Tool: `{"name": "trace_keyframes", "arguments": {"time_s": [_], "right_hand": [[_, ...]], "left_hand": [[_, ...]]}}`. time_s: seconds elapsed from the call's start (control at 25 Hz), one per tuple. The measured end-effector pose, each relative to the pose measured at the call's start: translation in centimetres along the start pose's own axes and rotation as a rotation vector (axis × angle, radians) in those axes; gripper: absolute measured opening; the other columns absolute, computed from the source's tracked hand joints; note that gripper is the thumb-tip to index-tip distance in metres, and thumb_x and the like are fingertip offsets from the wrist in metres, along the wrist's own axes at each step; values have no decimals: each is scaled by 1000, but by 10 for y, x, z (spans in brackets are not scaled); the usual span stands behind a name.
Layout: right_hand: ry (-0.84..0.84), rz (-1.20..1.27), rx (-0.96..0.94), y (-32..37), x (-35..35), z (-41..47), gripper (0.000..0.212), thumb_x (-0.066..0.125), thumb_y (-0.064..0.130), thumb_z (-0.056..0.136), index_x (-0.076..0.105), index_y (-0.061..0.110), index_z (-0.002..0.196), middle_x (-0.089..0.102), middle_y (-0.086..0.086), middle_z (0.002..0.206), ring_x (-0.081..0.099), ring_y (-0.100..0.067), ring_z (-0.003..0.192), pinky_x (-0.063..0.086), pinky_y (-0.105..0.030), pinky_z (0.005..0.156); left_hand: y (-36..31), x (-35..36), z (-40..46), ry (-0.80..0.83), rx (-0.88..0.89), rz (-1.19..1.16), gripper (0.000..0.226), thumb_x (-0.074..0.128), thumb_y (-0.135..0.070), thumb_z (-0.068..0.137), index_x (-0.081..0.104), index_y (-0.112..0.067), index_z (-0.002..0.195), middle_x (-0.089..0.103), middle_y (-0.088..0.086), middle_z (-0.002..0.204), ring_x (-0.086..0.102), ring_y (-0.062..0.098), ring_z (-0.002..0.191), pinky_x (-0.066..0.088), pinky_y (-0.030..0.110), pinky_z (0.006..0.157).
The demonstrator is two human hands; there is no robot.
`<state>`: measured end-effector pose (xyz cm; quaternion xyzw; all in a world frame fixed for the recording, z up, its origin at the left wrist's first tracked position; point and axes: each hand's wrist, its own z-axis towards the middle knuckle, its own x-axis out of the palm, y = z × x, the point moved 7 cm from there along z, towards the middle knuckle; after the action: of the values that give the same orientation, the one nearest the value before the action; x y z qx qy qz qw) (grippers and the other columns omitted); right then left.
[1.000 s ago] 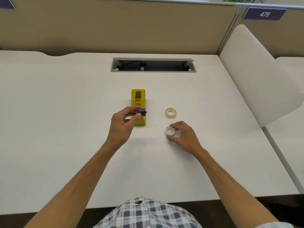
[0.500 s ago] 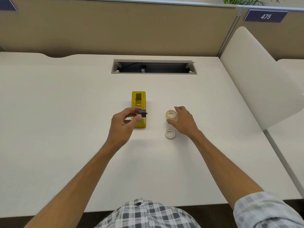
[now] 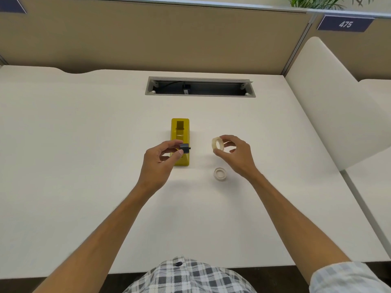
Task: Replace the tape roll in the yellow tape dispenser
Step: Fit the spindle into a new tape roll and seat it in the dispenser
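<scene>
The yellow tape dispenser point(image 3: 180, 132) stands in the middle of the white desk point(image 3: 84, 144), its roll bay empty. My left hand point(image 3: 160, 161) pinches the small dark spindle point(image 3: 185, 148) just above the dispenser's near end. To the right, my right hand point(image 3: 234, 154) holds a full cream tape roll point(image 3: 218, 144) tilted on edge, lifted off the desk. A thin, nearly used-up roll core point(image 3: 220, 174) lies flat on the desk below my right hand.
A recessed cable tray opening point(image 3: 200, 86) sits at the back of the desk. A tan partition wall point(image 3: 169, 39) runs behind it. A white curved divider point(image 3: 330, 98) rises along the right side, with a numbered sign point(image 3: 345, 23) above.
My right hand let go of the thin core, reached to the full roll, closed on it and lifted it off the desk. The left hand with the spindle stayed put.
</scene>
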<state>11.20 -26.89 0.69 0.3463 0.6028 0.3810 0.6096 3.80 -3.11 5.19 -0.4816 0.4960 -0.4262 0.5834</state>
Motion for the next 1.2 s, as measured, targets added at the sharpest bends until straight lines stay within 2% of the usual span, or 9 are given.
{"name": "trace_keyframes", "arguments": {"time_s": [0.16,0.32,0.48,0.72,0.88,1.2], "right_hand": [[112,271,-2,30,5,-20,29,79,16,78,70,18,105,72,4,104,68,-12,95,56,-25,79],[201,351,-21,48,6,-33,31,79,12,79,70,13,108,73,-3,105,70,-16,94,56,-26,83],[251,361,-44,60,11,-41,34,81,12,77,69,13,110,73,-2,104,70,-15,89,56,-29,81],[286,349,-79,72,18,-45,39,83,13,75,68,14,112,73,-2,104,71,-16,93,58,-33,83],[288,345,-82,74,17,-44,42,84,12,74,67,14,113,73,-3,106,71,-17,96,58,-37,86],[320,353,-89,78,21,-42,48,84,9,73,67,13,117,72,-4,110,71,-15,98,57,-23,77]], "left_hand": [[-3,5,-1,11,11,-4,24,65,-13,88,70,-27,107,73,-6,103,67,10,98,54,24,85],[-3,10,-1,16,-2,3,24,66,-14,88,70,-25,109,72,-6,103,67,9,97,54,23,85],[-5,13,-3,26,3,6,25,67,-15,87,70,-22,110,73,-6,102,68,10,95,55,23,85],[-9,16,-5,44,20,34,25,67,-16,87,70,-23,110,73,-9,103,67,8,95,54,25,86],[-12,15,-5,71,46,44,25,65,-17,88,68,-29,110,70,-18,103,66,1,97,52,21,86],[-12,18,-5,91,68,3,27,66,-12,88,69,-18,114,72,-4,107,67,11,101,54,28,88]]}}
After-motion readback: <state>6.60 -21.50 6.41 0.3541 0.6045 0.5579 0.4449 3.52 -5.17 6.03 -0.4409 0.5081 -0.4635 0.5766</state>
